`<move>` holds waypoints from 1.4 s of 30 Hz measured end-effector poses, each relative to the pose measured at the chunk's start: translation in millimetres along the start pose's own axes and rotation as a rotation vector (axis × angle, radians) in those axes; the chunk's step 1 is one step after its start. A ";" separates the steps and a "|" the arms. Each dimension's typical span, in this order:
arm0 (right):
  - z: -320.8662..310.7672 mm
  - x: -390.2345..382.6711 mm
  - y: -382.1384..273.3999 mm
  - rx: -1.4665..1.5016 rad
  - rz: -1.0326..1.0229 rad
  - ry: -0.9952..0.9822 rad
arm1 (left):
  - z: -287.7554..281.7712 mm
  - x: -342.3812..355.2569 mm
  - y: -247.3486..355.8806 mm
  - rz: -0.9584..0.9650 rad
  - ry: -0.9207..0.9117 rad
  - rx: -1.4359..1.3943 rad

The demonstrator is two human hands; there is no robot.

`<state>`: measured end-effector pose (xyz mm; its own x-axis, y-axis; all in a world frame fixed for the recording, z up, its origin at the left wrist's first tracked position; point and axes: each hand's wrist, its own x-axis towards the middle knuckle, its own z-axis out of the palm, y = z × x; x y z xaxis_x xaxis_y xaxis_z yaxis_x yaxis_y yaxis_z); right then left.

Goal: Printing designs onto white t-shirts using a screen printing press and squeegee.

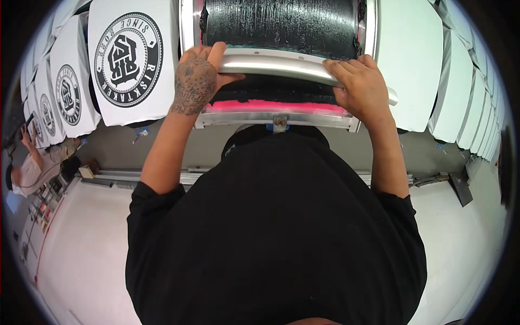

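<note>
A long metal squeegee [276, 66] lies crosswise over a silkscreen frame [370, 27], tilted a little down to the right. My left hand [196, 78], tattooed on its back, grips the squeegee's left end, with the thumb below the bar. Toward the other end my right hand [360, 84] is closed over it, fingers on top; the tip of the bar sticks out past this hand. Wet black ink [281, 27] covers the mesh beyond the squeegee. On the near side runs a pink strip [271, 105] along the frame. The squeegee's blade edge is hidden.
White shirts with a round black print [129, 59] lie on boards at the left. Plain white shirts [409, 59] line the right side. A metal clamp [279, 123] holds the frame's near edge. Another person [40, 168] is at far left. White tables [86, 233] stand behind me.
</note>
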<state>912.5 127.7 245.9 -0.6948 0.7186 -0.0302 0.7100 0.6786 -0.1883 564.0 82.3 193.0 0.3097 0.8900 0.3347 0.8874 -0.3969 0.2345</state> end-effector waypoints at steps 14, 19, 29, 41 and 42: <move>52.8 -128.0 -23.6 0.201 0.438 0.127 | -17.5 -131.3 30.7 -0.256 -0.096 -0.125; 72.3 -121.5 -24.3 0.154 0.404 0.027 | 2.3 -139.5 30.6 -0.269 -0.250 -0.040; 99.7 -141.7 -42.8 0.080 0.535 0.065 | 7.6 -150.8 34.8 -0.311 -0.328 -0.077; 100.3 54.6 120.3 -0.181 0.461 0.230 | 96.7 50.3 -109.8 -0.070 0.180 0.174; 92.8 84.9 141.2 -0.229 0.475 0.188 | 106.9 75.9 -133.6 -0.032 0.245 0.205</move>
<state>943.1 270.3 125.7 -0.2752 0.9539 0.1197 0.9613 0.2746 0.0218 505.4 226.9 89.5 0.2107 0.8110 0.5458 0.9536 -0.2934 0.0679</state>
